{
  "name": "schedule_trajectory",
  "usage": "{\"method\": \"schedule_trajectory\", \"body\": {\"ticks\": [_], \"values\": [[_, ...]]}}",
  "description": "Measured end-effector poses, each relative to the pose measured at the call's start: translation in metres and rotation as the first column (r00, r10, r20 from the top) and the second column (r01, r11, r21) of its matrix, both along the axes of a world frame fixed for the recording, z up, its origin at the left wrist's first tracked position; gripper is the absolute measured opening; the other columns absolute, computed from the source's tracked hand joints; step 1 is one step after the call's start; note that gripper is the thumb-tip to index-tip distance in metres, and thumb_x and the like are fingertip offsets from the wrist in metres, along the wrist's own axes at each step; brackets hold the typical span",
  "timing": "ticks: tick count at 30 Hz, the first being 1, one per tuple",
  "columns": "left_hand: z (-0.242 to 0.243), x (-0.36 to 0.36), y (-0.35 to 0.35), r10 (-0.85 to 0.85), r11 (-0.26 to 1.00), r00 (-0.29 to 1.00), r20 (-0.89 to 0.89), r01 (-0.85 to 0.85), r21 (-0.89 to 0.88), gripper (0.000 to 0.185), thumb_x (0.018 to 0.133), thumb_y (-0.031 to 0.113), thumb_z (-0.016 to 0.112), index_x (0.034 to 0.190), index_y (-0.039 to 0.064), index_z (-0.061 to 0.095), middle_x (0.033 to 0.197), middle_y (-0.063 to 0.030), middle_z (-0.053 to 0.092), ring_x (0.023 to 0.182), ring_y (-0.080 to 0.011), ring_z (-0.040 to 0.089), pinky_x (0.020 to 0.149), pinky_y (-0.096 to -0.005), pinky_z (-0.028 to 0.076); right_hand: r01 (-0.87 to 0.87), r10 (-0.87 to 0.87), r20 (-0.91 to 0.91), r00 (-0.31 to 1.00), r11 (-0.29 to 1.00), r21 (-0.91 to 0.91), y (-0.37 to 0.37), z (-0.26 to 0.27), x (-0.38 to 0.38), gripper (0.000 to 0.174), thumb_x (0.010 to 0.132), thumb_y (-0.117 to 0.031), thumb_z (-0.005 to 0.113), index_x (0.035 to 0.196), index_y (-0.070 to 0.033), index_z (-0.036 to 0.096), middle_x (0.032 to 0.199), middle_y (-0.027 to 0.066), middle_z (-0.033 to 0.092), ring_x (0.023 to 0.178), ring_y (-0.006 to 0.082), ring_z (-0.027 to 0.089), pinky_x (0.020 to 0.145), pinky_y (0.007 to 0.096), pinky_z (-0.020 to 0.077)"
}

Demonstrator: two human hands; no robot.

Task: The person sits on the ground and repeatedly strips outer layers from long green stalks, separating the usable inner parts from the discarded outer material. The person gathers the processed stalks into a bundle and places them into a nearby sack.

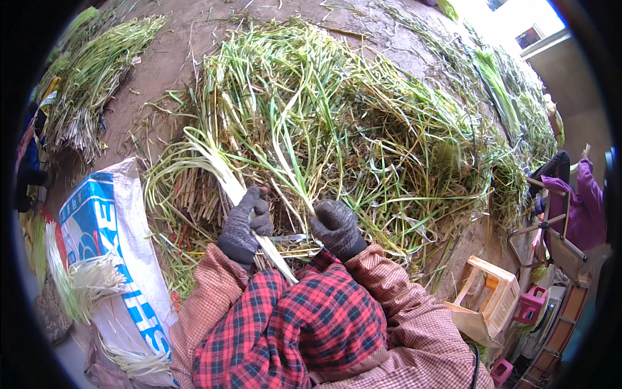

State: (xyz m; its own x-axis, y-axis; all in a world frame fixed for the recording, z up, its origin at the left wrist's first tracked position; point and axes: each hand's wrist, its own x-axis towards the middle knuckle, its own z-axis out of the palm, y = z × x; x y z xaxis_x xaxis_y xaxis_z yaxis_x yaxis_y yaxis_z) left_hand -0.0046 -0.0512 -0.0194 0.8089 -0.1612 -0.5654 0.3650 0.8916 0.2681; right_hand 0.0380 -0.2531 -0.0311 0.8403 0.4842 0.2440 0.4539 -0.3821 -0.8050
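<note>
My left hand (pixel 248 221), in a dark grey knitted glove, is closed around a bunch of pale stalks (pixel 228 179). The limp pale-green leaves of the bunch fan out to the upper left, and the white ends point down over my lap. Level with it on the right, my right hand (pixel 337 226), gloved alike, grips a thin green-leaved stalk (pixel 294 175) near its lower end. Before both hands spreads a big heap of tangled green and yellowed stalks (pixel 311 92). At its left side, cut-looking stalk ends (pixel 197 199) are packed together.
Left of me lies a white and blue woven sack (pixel 141 209) with writing, bearing bunches of pale stalks (pixel 97 284). Another pile (pixel 104 73) stands far left. To the right are a cream plastic stool (pixel 500 301), a pink plastic container (pixel 532 304) and a person's purple sleeve (pixel 585 194).
</note>
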Motion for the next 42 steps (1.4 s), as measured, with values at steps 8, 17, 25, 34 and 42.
{"method": "schedule_trajectory", "body": {"ticks": [8, 17, 25, 34, 42], "values": [[-0.039, -0.008, -0.006, -0.011, 0.958, 0.945, -0.326, 0.104, 0.268, 0.024, 0.078, 0.029, 0.059, 0.077, 0.007, 0.054, 0.051, -0.0002, 0.039, 0.032, -0.0109, 0.027, 0.035, -0.0271, 0.022, -0.273, 0.294, 0.122, 0.948, 0.948, -0.162, 0.012, 0.007, -0.016, 0.009, 0.07, -0.015, 0.061, 0.07, -0.007, 0.056, 0.056, 0.0053, 0.052, 0.049, 0.0177, 0.053, 0.046, 0.0294, 0.0442], [-0.002, -0.004, -0.019, 0.053, 0.909, 0.937, -0.345, 0.098, 0.404, 0.02, 0.073, 0.023, 0.065, 0.068, 0.007, 0.053, 0.051, -0.0004, 0.044, 0.032, -0.0103, 0.032, 0.032, -0.0265, 0.023, -0.253, 0.239, -0.773, 0.587, 0.962, 0.105, 0.013, 0.012, 0.014, 0.025, 0.076, -0.027, 0.06, 0.089, -0.006, 0.055, 0.076, 0.0064, 0.057, 0.07, 0.015, 0.054, 0.064, 0.0287, 0.0466], [-0.135, -0.024, -0.012, 0.06, 0.913, 0.98, -0.191, 0.024, 0.407, 0.023, 0.072, 0.022, 0.065, 0.061, 0.007, 0.051, 0.046, -0.001, 0.042, 0.029, -0.011, 0.031, 0.03, -0.0256, 0.022, -0.184, 0.206, -0.584, 0.785, 0.978, 0.097, 0.051, 0.008, 0.011, 0.023, 0.083, -0.026, 0.051, 0.083, -0.003, 0.054, 0.071, 0.0092, 0.058, 0.058, 0.016, 0.056, 0.052, 0.027, 0.0493], [-0.029, 0.005, -0.005, 0.265, 0.888, 0.839, -0.474, -0.021, 0.458, 0.026, 0.071, 0.025, 0.059, 0.058, 0.009, 0.042, 0.041, -0.0019, 0.034, 0.028, -0.0154, 0.028, 0.031, -0.0283, 0.026, 0.458, 0.021, -0.747, 0.664, 0.778, 0.43, 0.007, 0.03, -0.007, 0.007, 0.079, -0.013, 0.053, 0.078, -0.005, 0.053, 0.065, 0.0028, 0.054, 0.049, 0.0078, 0.045, 0.044, 0.0199, 0.036], [0.004, 0.013, 0.002, 0.45, 0.808, 0.79, -0.417, -0.161, 0.567, 0.028, 0.072, 0.024, 0.057, 0.057, 0.011, 0.038, 0.044, -0.0015, 0.034, 0.029, -0.0131, 0.024, 0.032, -0.0283, 0.023, 0.514, -0.08, -0.542, 0.836, 0.456, 0.726, -0.109, 0.066, 0.035, 0.025, 0.084, -0.026, 0.045, 0.072, -0.005, 0.05, 0.051, -0.0028, 0.036, 0.042, 0.006, 0.031, 0.046, 0.0217, 0.0327]]}}
